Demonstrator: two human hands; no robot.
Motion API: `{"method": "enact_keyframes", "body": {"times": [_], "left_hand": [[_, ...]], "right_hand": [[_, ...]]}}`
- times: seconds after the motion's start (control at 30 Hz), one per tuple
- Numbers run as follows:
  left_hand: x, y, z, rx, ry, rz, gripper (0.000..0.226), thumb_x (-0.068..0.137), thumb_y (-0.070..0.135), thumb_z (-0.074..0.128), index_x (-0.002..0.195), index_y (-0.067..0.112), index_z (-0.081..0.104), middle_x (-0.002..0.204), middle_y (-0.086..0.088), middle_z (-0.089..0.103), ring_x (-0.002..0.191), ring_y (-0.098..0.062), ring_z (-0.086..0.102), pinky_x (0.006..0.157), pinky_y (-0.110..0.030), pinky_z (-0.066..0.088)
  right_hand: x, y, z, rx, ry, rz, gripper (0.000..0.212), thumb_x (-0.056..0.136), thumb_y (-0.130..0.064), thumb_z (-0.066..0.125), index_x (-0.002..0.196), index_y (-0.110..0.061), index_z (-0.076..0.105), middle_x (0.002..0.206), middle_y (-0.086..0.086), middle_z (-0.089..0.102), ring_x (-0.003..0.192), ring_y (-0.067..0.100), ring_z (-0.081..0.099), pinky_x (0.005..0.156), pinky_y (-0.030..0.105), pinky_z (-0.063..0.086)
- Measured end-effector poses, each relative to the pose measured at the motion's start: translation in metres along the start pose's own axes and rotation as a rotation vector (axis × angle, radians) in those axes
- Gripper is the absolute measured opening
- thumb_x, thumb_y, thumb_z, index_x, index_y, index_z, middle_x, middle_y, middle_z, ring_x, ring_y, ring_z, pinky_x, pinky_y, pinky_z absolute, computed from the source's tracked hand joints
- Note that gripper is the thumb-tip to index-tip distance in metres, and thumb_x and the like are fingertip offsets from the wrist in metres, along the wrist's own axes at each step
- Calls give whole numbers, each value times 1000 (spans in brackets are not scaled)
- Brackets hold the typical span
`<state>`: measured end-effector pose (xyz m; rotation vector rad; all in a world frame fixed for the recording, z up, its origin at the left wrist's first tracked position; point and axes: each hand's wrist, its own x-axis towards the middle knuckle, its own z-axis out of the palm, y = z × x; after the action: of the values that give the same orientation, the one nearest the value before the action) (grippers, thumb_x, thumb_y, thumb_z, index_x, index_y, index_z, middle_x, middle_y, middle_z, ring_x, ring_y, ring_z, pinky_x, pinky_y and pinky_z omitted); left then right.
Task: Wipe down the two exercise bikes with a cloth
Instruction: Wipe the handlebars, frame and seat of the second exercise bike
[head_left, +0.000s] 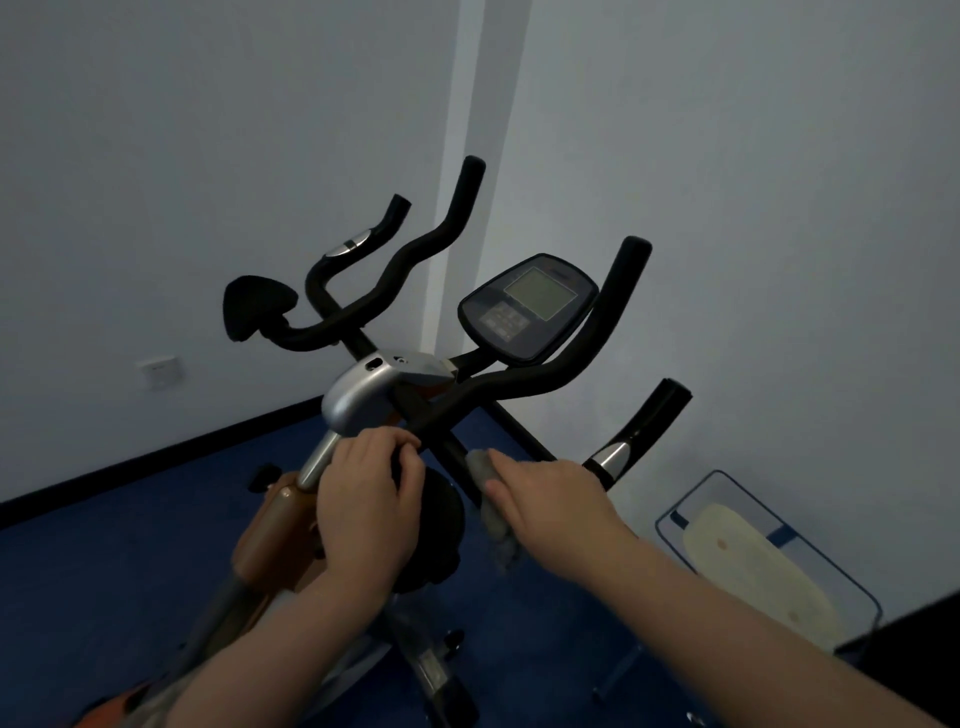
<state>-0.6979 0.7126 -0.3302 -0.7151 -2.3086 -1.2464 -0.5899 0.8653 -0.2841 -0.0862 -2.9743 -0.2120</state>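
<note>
Left hand (369, 499): we curl fingers round the bike (358, 395) stem, steadying.
Right hand (545, 493): we press the cloth (485, 483) along the handlebar (524, 384), fingers wrapped.

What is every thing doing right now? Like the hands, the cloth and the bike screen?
Left hand: curled around the bike's black knob.
Right hand: pressing the cloth on a black bar.
Cloth: grey, crumpled, hanging below the hand.
Screen: blank, nothing readable.
Handlebars: bare, tips pointing up.
Wire basket: holding something pale.
</note>
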Motion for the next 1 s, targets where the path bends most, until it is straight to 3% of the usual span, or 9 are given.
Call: {"method": "enact_keyframes", "body": {"times": [0.1,0.23,0.3,0.4,0.63,0.73,0.8,0.9,1.0], "left_hand": [[1,0,-1,-7,1,-1,8,89,19,54,86,24,59,80,13,54,77,-5,46,67,-25,37],[1,0,0,4,7,-2,9,89,19,53,85,24,59,79,13,55,76,-3,44,67,-20,30],[1,0,1,12,6,5,8,89,19,54,85,23,60,79,11,56,76,-5,46,67,-21,33],[1,1,0,6,3,-6,8,89,19,53,85,24,59,78,11,55,74,-5,45,66,-22,33],[2,3,-2,5,3,-6,9,88,18,54,84,24,59,77,12,55,73,-3,43,67,-16,25],[2,3,-3,8,-1,-15,8,88,18,54,84,24,59,76,13,54,73,-4,43,67,-16,25],[1,3,-3,4,-9,-14,8,88,17,55,84,23,59,76,12,54,73,-5,44,67,-20,30],[1,3,-2,-2,-12,-12,8,88,15,57,85,22,60,77,10,55,75,-6,45,66,-24,35],[0,2,-2,-15,-6,-14,8,88,13,57,86,21,60,79,10,54,76,-4,41,66,-28,38]], "right_hand": [[-6,10,-6,107,-63,-14,38,103,-40,27,125,-16,47,97,4,62,80,23,57,70,34,38],[-4,1,4,-65,-160,-66,42,101,-37,14,128,-18,40,113,4,53,88,23,54,66,34,26],[21,-12,6,-52,-236,-6,30,103,-26,30,130,-13,38,117,11,48,92,29,54,58,35,31],[53,-24,7,141,-237,131,25,104,-22,35,124,-8,41,118,15,51,94,33,55,69,41,45],[14,-3,10,41,-241,97,31,105,-39,25,125,-17,30,99,6,60,69,21,50,60,35,38],[41,-12,8,202,-260,172,36,105,-42,21,118,-13,38,98,12,62,69,21,45,62,34,32],[54,-16,14,311,-243,224,37,105,-43,21,117,-13,40,102,14,61,75,24,50,63,34,33],[40,-18,20,154,-144,204,48,103,-46,27,139,-14,32,112,13,59,86,30,60,61,34,35],[-8,-1,19,-43,104,-61,51,99,-39,41,144,-14,41,98,11,62,76,26,62,70,36,50]]}}
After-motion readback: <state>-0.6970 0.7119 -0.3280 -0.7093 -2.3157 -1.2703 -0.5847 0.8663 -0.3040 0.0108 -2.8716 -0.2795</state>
